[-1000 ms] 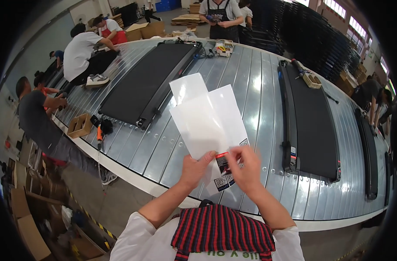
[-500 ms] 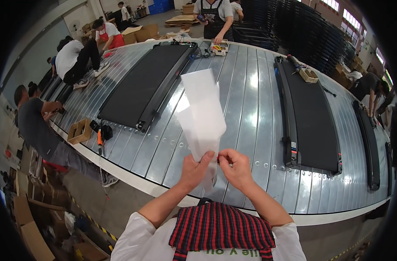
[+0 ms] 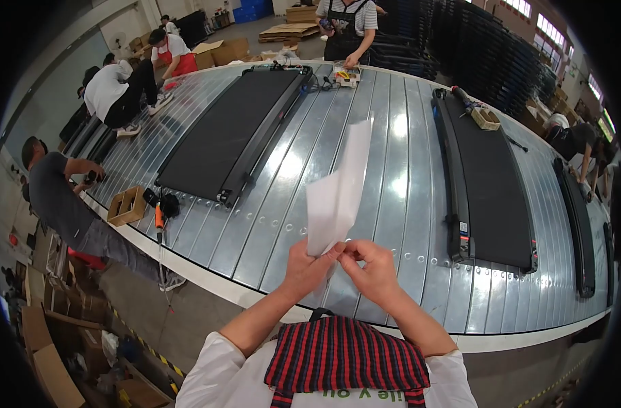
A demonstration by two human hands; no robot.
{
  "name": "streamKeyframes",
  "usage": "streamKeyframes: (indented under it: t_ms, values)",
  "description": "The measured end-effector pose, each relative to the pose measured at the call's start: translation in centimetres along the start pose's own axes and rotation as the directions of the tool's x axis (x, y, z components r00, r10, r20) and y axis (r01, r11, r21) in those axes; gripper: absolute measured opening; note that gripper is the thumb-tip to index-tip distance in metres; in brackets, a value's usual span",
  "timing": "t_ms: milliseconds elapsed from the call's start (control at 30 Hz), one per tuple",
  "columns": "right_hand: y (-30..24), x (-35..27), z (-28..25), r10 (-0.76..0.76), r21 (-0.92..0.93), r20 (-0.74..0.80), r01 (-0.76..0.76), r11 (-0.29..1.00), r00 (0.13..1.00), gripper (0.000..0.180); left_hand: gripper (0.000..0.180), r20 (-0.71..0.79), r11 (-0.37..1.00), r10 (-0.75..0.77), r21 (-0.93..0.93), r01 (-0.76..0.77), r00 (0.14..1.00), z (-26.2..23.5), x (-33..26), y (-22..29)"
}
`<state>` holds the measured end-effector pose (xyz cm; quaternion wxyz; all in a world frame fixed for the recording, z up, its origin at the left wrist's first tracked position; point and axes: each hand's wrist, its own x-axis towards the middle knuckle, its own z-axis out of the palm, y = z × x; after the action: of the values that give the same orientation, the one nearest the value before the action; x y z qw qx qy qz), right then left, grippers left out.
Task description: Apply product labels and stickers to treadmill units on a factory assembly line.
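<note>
Both hands meet at six o'clock over the ribbed metal worktop (image 3: pixel 392 170): the left hand (image 3: pixel 309 266) and the right hand (image 3: pixel 374 270) have their fingertips pinched together on the lower edge of a white paper sheet (image 3: pixel 338 194), which stands up folded toward twelve o'clock. At ten o'clock lies a black treadmill deck (image 3: pixel 236 132); at two o'clock lies a second black deck (image 3: pixel 491 183). At nine o'clock an orange-handled power tool (image 3: pixel 159 219) rests beside a small cardboard box (image 3: pixel 127 205). Other workers line the worktop's edges.
</note>
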<state>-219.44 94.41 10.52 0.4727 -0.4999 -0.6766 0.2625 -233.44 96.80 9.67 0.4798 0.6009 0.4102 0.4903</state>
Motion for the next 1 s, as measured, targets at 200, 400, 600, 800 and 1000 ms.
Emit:
streamKeyframes:
  t_ms: [200, 400, 600, 800, 1000]
  values:
    - [0.6, 0.7, 1.0, 0.064, 0.086, 0.106, -0.074, 0.994, 0.992, 0.011, 0.031, 0.019, 0.997, -0.079, -0.018, 0.080, 0.997, -1.6, 0.1, -1.2]
    - [0.0, 1.1, 2.1, 0.122, 0.145, 0.088, -0.133, 0.980, 0.989, 0.010, 0.036, -0.012, 0.991, -0.131, -0.006, 0.131, 0.991, -2.6, 0.3, -1.4]
    - [0.5, 1.4, 2.7, 0.121, 0.085, 0.073, -0.127, 0.988, 0.990, 0.011, 0.036, -0.010, 0.994, -0.104, 0.036, 0.105, 0.994, -3.1, 0.3, -1.7]
    - [-0.4, 1.8, 3.1, 0.172, 0.068, 0.097, -0.179, 0.981, 0.980, 0.010, 0.037, 0.014, 0.991, -0.122, 0.063, 0.121, 0.992, -4.0, 0.4, -2.3]
    - [1.5, 1.7, 4.1, 0.204, 0.200, 0.145, -0.231, 0.952, 0.968, 0.011, 0.039, 0.026, 0.992, -0.122, 0.023, 0.122, 0.992, -4.3, 0.1, -2.4]
